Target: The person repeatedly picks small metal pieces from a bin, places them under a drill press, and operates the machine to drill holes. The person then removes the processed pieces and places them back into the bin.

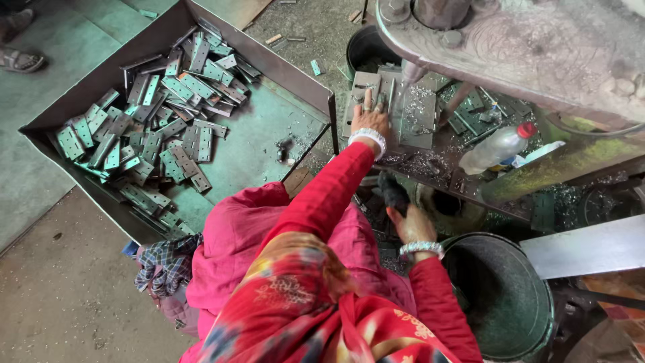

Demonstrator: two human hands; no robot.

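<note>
My left hand (371,121) reaches forward onto the machine bed (430,158) and presses a flat grey metal hinge plate (361,86) down with its fingers, just left of the punch tip (411,70). Metal chips lie around the plate. Lower and to the right, my right hand (413,225) is closed around a black lever handle (392,190) beside the machine. Both wrists wear white beaded bangles, and red sleeves cover both arms.
A large sheet-metal tray (269,134) on the left holds a heap of several grey hinges (144,128). A plastic bottle with a red cap (496,148) lies on the machine bed. A dark bucket (500,296) stands at lower right. Another person's sandalled foot (20,60) is at upper left.
</note>
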